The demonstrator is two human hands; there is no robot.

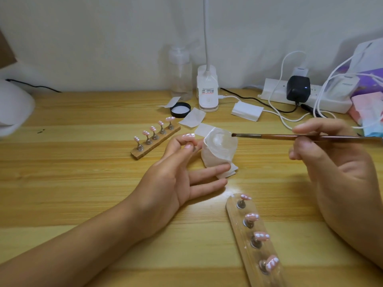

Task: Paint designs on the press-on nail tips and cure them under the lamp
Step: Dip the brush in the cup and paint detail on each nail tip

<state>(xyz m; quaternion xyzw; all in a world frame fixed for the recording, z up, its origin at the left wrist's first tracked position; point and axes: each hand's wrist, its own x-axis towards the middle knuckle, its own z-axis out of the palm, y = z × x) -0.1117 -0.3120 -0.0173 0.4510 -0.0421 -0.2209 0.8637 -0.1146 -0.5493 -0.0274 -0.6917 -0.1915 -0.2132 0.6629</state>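
My left hand (176,170) pinches a small metal stand with a pink nail tip (188,136) between thumb and forefinger, its other fingers stretched out on the desk. My right hand (323,154) holds a brown nail brush (290,136) level, bristles at the rim of a small clear jar wrapped in white tissue (219,151). A wooden holder (251,241) near the front carries several pink tips with white dots. A second wooden holder (154,140) with several similar tips lies further back on the left.
On the wooden desk (83,183) lie the jar's black lid (180,109), white wipes (192,120), a white pad stack (247,111), a clear pump bottle (180,73), a white clip lamp base (207,90), a power strip with cables (304,96), and a white rounded object (14,106) at far left.
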